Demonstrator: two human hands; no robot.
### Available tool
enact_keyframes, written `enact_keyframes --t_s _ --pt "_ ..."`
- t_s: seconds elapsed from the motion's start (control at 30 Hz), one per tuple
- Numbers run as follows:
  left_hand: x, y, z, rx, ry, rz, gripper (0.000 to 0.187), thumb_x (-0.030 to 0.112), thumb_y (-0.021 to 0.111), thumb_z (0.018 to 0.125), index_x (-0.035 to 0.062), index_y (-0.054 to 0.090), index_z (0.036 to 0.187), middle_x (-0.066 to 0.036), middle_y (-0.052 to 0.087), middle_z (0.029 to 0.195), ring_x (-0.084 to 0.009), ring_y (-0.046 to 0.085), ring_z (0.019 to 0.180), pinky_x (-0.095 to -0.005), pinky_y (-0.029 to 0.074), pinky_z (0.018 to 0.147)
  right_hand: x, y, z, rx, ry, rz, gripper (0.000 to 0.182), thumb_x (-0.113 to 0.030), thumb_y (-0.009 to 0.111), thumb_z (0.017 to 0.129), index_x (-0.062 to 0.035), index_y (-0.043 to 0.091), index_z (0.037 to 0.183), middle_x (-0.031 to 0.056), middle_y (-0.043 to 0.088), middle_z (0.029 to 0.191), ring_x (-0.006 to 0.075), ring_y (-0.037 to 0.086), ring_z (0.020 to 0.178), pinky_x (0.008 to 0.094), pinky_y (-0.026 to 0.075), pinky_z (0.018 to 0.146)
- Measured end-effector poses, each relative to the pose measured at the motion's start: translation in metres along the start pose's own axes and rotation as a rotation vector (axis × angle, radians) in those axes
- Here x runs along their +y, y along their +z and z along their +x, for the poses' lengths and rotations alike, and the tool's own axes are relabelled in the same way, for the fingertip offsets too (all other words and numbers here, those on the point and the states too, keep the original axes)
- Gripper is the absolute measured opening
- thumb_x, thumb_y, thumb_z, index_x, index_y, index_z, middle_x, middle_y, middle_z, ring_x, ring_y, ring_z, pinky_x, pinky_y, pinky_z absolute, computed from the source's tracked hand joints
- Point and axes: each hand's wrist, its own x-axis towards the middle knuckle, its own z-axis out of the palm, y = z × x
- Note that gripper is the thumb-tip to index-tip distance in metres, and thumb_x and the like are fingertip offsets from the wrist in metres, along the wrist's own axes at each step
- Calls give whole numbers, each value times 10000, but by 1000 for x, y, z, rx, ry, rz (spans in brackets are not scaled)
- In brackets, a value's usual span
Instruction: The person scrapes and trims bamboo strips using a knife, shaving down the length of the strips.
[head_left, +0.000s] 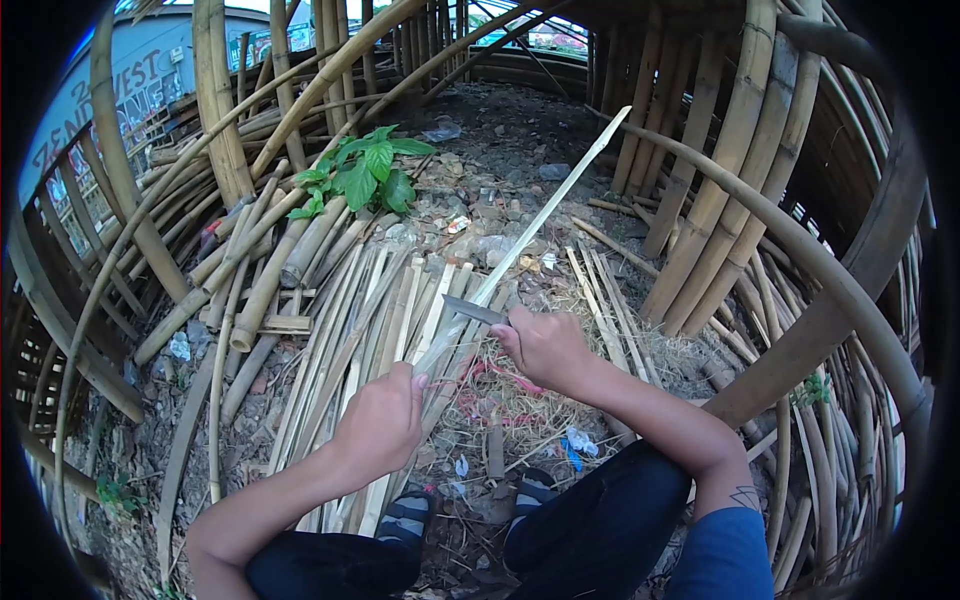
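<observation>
My left hand (380,425) is closed round the near end of a long, pale bamboo strip (545,212), which slants away to the upper right. In my right hand (548,348) is a knife (472,311), its handle hidden in my fist. The dark blade points left and lies across the strip a little beyond my left hand. Beneath both hands, many split bamboo strips (340,335) lie side by side on the ground. Thin shavings (530,425) are scattered below my right hand.
Upright bamboo poles (735,180) stand at the right, with a curved pole (800,235) crossing in front. Thick bamboo poles (265,285) are piled at the left beside a leafy plant (368,172). My sandalled feet (408,520) are close below the strips.
</observation>
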Motion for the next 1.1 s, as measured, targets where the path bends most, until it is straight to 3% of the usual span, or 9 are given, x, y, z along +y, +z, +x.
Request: enact_keyframes --t_s 0.2,0.3,0.37,0.53,0.7,0.83,1.1 --pt "5 -5 3 14 4 -8 315 193 398 1060 -53 502 893 -287 547 626 -509 566 619 -571 441 606 11 0 6 73 -38 -45 388 -364 498 1034 -70 513 782 85 492 481 292 548 398 425 429 391" --pt "7 -7 3 -26 -46 -11 314 191 400 1059 -60 503 900 -292 557 633 -507 573 620 -572 446 606 23 7 7 238 -141 -69 395 -373 527 1026 -76 516 766 84 521 488 267 565 398 401 421 370" --pt "-1 -6 1 29 -6 28 317 193 397 1059 -61 507 905 -297 569 642 -507 584 629 -573 451 613 35 4 6 151 105 -146 411 -375 471 1049 -69 519 780 104 528 490 298 585 424 416 442 392" --pt "-3 -5 -4 -44 -62 1 325 197 390 1061 -60 512 905 -300 572 644 -507 590 635 -572 452 618 36 4 -10 44 261 -27 397 -319 403 1072 -41 523 815 169 545 555 396 597 527 489 459 493" --pt "5 -7 -1 -62 -72 8 330 200 384 1062 -61 512 906 -299 571 644 -507 592 642 -571 451 620 -23 -3 -3 -35 33 117 383 -341 504 1033 -34 544 809 158 590 542 362 621 473 463 493 443" --pt "0 -7 -2 -24 -56 16 327 198 391 1061 -63 510 903 -299 566 641 -508 586 640 -569 447 617 -33 -1 6 -10 -58 87 386 -352 531 1023 -54 533 778 113 561 513 313 592 417 425 464 390" --pt "-4 -7 -8 -9 -17 20 321 195 399 1060 -55 497 886 -293 555 634 -508 573 624 -570 439 604 -1 4 4 24 8 1 411 -378 509 1034 -77 513 755 75 515 484 271 550 380 414 422 361"
